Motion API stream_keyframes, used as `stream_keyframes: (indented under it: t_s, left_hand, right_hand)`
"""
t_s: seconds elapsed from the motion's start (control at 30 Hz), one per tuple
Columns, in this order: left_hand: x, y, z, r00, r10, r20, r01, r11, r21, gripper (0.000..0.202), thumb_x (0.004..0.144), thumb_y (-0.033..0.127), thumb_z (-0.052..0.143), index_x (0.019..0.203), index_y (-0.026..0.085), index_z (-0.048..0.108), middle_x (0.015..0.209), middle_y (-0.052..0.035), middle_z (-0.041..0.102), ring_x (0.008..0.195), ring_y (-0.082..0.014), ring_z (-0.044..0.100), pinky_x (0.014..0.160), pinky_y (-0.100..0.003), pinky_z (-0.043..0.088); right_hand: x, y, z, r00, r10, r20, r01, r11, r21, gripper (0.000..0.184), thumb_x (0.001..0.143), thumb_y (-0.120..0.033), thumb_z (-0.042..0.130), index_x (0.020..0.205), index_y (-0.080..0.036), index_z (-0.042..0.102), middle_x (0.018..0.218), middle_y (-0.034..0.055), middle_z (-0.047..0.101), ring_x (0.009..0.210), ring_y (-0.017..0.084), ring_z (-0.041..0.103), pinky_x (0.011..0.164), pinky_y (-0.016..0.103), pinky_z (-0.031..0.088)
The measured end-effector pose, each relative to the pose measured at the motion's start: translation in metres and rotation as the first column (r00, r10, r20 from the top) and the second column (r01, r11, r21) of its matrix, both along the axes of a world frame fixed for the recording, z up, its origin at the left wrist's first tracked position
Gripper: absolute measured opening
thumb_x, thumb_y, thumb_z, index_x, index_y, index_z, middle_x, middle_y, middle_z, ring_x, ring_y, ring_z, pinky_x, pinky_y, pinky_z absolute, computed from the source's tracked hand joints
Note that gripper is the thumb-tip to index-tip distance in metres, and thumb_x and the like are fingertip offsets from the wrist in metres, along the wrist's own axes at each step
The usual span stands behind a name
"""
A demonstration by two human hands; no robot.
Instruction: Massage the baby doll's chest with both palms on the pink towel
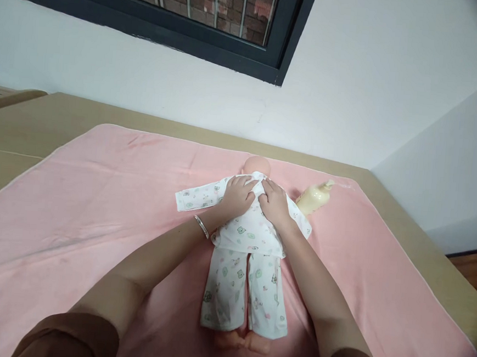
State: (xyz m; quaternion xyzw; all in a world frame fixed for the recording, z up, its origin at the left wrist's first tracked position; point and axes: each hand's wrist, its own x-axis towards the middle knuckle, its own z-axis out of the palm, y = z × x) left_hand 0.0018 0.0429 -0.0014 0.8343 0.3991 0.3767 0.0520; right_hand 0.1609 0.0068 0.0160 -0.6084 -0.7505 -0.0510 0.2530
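While the small printed figures on the white shirt [245, 231] and the matching trousers [227, 287] show clearly as drawings, any lettering among them is too small to read, and the faint marks on the pale yellow bottle [316, 198] are likewise illegible. One doll [257, 164], wearing that shirt and trousers, lies on one pink blanket [108, 207] with its head at the far end and its two feet [246, 341] at the near end. Two hands rest on the upper shirt, just below the collar: the left hand [238, 196] and the right hand [275, 202] both lie palm down, fingers extended and slightly apart, thumbs turned towards each other. One bracelet [201, 226] circles the left wrist. One bottle sits to the right of the doll, near its right-hand sleeve. Beneath the blanket is one wooden surface [57, 112]; one dark-framed window [216, 45] is beyond it, far left.
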Motion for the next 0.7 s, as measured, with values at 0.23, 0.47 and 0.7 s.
stream_keyframes:
  t_s: [0.23,0.47,0.7]
  left_hand:
    - [0.000,-0.006,-0.001,0.991,0.006,0.133,-0.012,0.999,0.044,0.028,0.083,0.014,0.048,0.100,0.022,0.069,0.109,-0.0078,0.068,0.112,-0.0236,0.060,0.102,-0.043,0.046]
    - [0.002,-0.010,0.002,0.992,0.061,0.113,-0.064,0.998,0.022,0.028,0.082,0.016,0.049,0.104,0.019,0.067,0.111,-0.0101,0.068,0.112,-0.0256,0.059,0.102,-0.041,0.045]
    - [0.002,-0.003,0.002,0.998,0.051,0.039,-0.050,0.999,-0.021,0.041,0.083,0.018,0.049,0.121,0.021,0.063,0.127,-0.0101,0.063,0.119,-0.0273,0.056,0.107,-0.045,0.039]
  right_hand:
    - [-0.003,-0.008,-0.004,0.999,-0.012,-0.038,0.018,0.984,0.179,0.037,0.086,-0.017,0.044,0.109,-0.018,0.073,0.120,0.0100,0.071,0.117,0.025,0.063,0.106,0.040,0.045]
    - [-0.003,-0.008,-0.005,0.996,-0.060,-0.073,0.072,0.983,0.170,0.037,0.084,-0.018,0.046,0.111,-0.016,0.073,0.121,0.0112,0.072,0.117,0.026,0.064,0.105,0.040,0.047]
    - [0.000,-0.001,-0.001,0.998,0.034,-0.047,-0.030,0.997,0.076,0.051,0.085,-0.015,0.040,0.131,-0.012,0.063,0.138,0.0124,0.061,0.129,0.028,0.055,0.111,0.045,0.041]
